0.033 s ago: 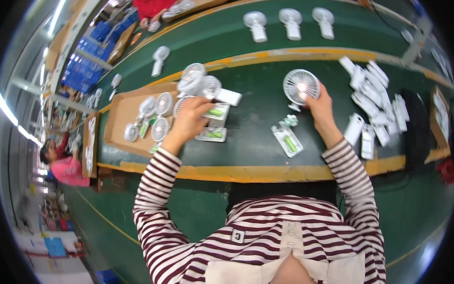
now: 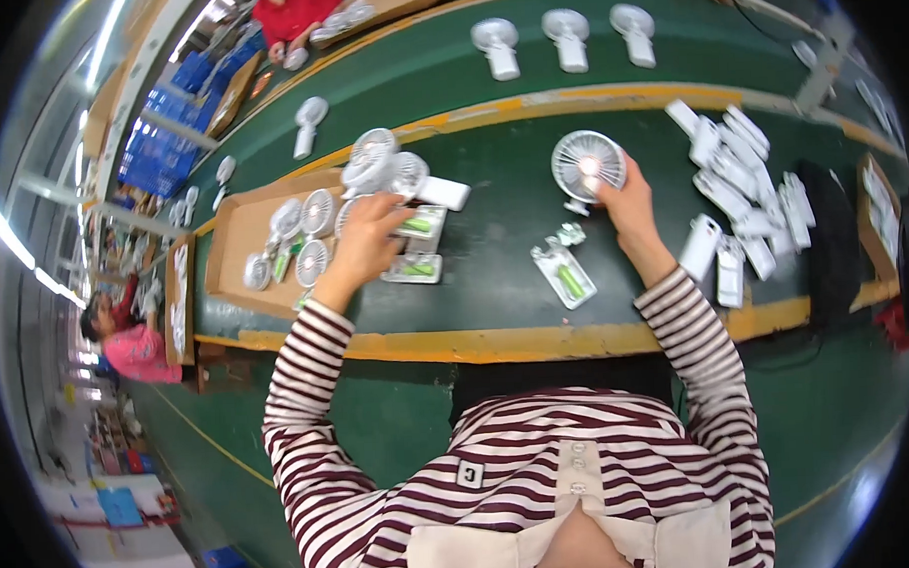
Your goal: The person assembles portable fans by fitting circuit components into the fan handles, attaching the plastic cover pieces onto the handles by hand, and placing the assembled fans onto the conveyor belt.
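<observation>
On the right, my right hand (image 2: 634, 216) grips the rim of a round white fan head (image 2: 582, 161). Below it lies an open white handle shell (image 2: 566, 278) with a green battery inside and a small pale part at its upper end. My left hand (image 2: 361, 249) reaches into a cluster of fans, its bent fingers over a white handheld fan whose opened handle (image 2: 419, 222) shows a green battery. The palm hides part of that fan. Another opened handle (image 2: 414, 268) lies just below, and a closed white handle (image 2: 443, 193) sits beyond the fingertips.
A cardboard tray (image 2: 235, 244) at left holds several fans. White handle covers (image 2: 736, 179) are piled at right, near a dark cloth-like thing (image 2: 831, 241). Beyond the yellow edge (image 2: 528, 99), finished-looking fans (image 2: 568, 42) lie on a green surface. Another person (image 2: 293, 19) works at the far side.
The whole view has shifted slightly, so the bench appears a little further left and up. Both hands stay at the same fans.
</observation>
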`<action>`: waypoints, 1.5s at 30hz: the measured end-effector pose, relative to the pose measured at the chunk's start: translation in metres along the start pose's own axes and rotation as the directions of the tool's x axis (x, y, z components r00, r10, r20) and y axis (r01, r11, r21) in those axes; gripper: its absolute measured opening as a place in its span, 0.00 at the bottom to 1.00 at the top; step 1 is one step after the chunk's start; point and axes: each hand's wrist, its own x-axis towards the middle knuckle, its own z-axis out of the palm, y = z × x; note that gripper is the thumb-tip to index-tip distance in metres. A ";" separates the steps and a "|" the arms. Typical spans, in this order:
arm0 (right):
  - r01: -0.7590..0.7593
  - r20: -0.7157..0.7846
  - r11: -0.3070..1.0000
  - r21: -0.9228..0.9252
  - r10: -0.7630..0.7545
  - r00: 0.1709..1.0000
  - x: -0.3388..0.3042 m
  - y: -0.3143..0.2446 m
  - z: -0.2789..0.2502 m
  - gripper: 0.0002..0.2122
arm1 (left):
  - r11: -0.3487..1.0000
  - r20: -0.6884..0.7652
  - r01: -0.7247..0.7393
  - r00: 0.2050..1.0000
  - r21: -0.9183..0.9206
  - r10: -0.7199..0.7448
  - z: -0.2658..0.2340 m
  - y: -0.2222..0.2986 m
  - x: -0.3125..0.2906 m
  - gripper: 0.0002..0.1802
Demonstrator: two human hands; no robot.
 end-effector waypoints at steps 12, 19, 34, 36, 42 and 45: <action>-0.142 0.147 0.913 0.383 0.092 0.985 0.003 -0.008 -0.016 0.29 | 0.740 0.230 0.668 0.735 -0.079 -0.639 0.068 0.183 0.067 0.38; -0.415 0.356 0.655 0.632 0.231 0.905 0.002 -0.004 -0.023 0.14 | 0.470 0.181 0.672 0.663 -0.572 -0.726 0.118 0.205 0.087 0.28; -0.618 0.598 0.538 0.572 0.242 0.764 -0.020 -0.025 -0.014 0.19 | -0.767 0.512 0.142 0.817 -0.626 -0.266 0.095 0.196 0.064 0.19; -0.624 0.617 0.587 0.515 0.252 0.746 -0.027 -0.026 -0.011 0.17 | -0.728 0.582 0.186 0.739 -0.660 -0.339 0.098 0.183 0.059 0.17; -0.319 0.332 0.918 0.237 0.232 0.914 -0.023 -0.019 -0.003 0.14 | -0.497 0.574 0.338 0.674 -0.799 -0.465 0.094 0.173 0.071 0.14; -0.149 0.303 0.971 0.187 0.087 0.949 -0.020 -0.012 -0.001 0.18 | -0.479 0.580 0.380 0.713 -0.791 -0.393 0.092 0.172 0.080 0.15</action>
